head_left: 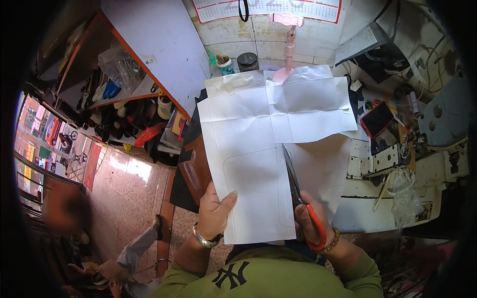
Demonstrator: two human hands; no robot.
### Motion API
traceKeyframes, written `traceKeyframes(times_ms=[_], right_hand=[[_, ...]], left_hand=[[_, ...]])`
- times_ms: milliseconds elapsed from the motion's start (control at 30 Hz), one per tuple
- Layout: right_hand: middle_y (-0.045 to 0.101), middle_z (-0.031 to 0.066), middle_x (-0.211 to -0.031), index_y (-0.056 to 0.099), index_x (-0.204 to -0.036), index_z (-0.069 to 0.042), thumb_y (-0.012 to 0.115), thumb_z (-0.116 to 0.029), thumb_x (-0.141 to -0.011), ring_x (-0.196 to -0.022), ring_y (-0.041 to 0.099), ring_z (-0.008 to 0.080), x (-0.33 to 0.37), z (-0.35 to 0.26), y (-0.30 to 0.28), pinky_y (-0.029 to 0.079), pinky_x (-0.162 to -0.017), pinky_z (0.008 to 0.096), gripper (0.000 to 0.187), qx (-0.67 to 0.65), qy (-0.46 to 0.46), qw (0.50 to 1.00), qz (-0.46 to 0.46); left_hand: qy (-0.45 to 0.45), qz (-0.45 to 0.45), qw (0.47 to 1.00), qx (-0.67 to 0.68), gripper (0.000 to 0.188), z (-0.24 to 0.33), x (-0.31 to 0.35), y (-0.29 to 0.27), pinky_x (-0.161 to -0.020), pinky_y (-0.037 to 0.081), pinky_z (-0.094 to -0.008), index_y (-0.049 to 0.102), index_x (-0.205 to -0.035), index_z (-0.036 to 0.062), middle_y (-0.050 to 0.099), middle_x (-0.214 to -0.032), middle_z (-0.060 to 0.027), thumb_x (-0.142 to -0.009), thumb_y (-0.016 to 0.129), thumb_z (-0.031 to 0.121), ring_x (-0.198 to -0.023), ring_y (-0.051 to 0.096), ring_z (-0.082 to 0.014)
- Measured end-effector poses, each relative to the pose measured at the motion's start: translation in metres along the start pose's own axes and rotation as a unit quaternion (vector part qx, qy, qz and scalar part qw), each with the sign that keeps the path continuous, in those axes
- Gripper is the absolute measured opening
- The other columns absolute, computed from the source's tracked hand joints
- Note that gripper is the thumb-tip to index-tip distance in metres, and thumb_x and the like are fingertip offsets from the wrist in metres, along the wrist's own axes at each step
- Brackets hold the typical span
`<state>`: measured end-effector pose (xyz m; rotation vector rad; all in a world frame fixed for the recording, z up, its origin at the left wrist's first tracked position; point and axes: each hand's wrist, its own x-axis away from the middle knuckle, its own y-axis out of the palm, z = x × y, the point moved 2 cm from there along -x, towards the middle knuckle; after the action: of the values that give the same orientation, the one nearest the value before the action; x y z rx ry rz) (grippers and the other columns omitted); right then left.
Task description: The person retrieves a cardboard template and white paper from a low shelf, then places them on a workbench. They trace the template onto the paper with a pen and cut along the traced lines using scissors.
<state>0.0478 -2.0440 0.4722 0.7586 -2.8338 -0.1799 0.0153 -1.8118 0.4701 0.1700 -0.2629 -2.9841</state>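
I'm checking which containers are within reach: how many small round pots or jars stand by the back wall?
2: a white pot with a green band, and right beside it a dark-lidded jar, both behind the white paper sheet. Others may be hidden.

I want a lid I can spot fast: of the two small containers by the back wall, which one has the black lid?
The right-hand container, a dark round tub with a black lid. The left one is paler, with a teal band and no black lid.

matt white creased paper sheet (pixel 258 149) at centre frame; scissors (pixel 298 193) with dull dark metal blades and glossy red plastic handles; shiny metal wristband (pixel 204 241) lower centre.
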Motion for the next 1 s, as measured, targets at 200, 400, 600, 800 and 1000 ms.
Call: traceKeyframes(times_ms=[200, 400, 600, 800, 1000], right_hand=[[0.053, -0.0041, -0.064, 0.052, -0.111, -0.002, 0.054, -0.05, -0.094, -0.049, 0.043, 0.001, 0.0, 0.0, 0.0, 0.034, -0.045, 0.0172, 0.051, -0.033, 0.022, 0.999, -0.015], [0.05, -0.0039, -0.062, 0.052, -0.112, -0.002, 0.055, -0.052, -0.093, -0.047, 0.042, 0.0022, 0.003, 0.005, -0.002, 0.032, -0.043, 0.0177, 0.053, -0.041, 0.017, 0.999, -0.002], [0.062, 0.0061, -0.088, 0.05, -0.118, 0.002, 0.044, -0.056, -0.095, -0.075, 0.059, 0.013, 0.0, 0.014, 0.008, 0.048, -0.066, 0.0245, 0.063, -0.064, -0.022, 0.997, 0.049], [0.036, -0.0049, -0.057, 0.043, -0.085, -0.012, 0.04, -0.033, -0.103, -0.042, 0.036, 0.0067, 0.007, 0.014, 0.006, 0.029, -0.036, 0.0206, 0.028, -0.01, -0.073, 0.997, 0.035], [0.059, 0.0027, -0.074, 0.05, -0.115, 0.001, 0.044, -0.058, -0.095, -0.053, 0.053, 0.0084, -0.003, 0.006, 0.006, 0.041, -0.047, 0.0211, 0.062, -0.007, -0.054, 0.998, -0.011]], left_hand=[[0.004, -0.008, 1.0, -0.008, 0.036, 0.002, 0.0, -0.003, -0.087, 0.046, -0.0253, 0.046, -0.129, -0.0031, 0.061, -0.115, -0.0064, -0.095, 0.055, 0.004, -0.1, 0.057, -0.0094], [-0.011, -0.012, 0.999, 0.028, 0.036, 0.0, -0.001, -0.002, -0.086, 0.048, -0.0266, 0.047, -0.127, -0.0029, 0.061, -0.113, -0.0083, -0.092, 0.056, 0.0, -0.099, 0.058, -0.0112], [-0.049, -0.002, 0.976, -0.211, 0.038, 0.004, 0.003, -0.01, -0.09, 0.047, -0.0329, 0.048, -0.126, 0.0, 0.063, -0.111, -0.0121, -0.093, 0.059, 0.015, -0.099, 0.058, -0.0159], [-0.099, -0.053, 0.988, -0.105, 0.053, 0.0, -0.004, -0.012, -0.099, 0.04, -0.029, 0.037, -0.138, -0.0019, 0.055, -0.121, -0.0101, -0.095, 0.059, 0.022, -0.112, 0.05, -0.0123], [-0.032, -0.022, 0.988, -0.152, 0.051, 0.003, -0.01, -0.014, -0.097, 0.043, -0.0318, 0.037, -0.139, -0.0013, 0.057, -0.121, -0.0117, -0.094, 0.056, 0.014, -0.108, 0.055, -0.0166]])
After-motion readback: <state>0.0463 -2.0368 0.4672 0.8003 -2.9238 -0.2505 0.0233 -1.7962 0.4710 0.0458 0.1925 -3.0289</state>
